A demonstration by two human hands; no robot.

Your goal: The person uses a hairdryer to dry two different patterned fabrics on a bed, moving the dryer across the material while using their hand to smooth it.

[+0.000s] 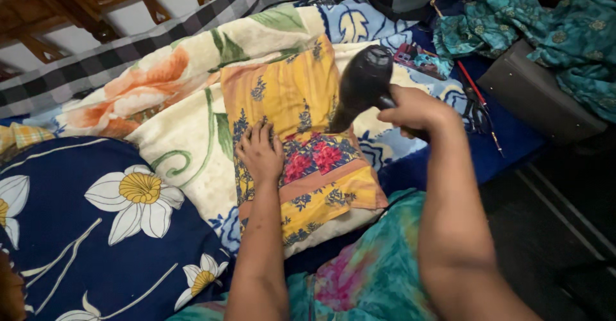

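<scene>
Yellow floral cloth lies folded on the bed's cream cushion; soft, light, best pinned flat. My left hand rests on it, fingers spread. My right hand is clamped on a black hair dryer, rigid, gripped at the handle. Beyond, scissors.

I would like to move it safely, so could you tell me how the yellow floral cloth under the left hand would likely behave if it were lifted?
The yellow floral cloth would probably flop and drape, since it lies folded and follows the cushion beneath. It looks thin, so likely light. The left hand presses it flat, suggesting it may slide or unfold once released.
</scene>
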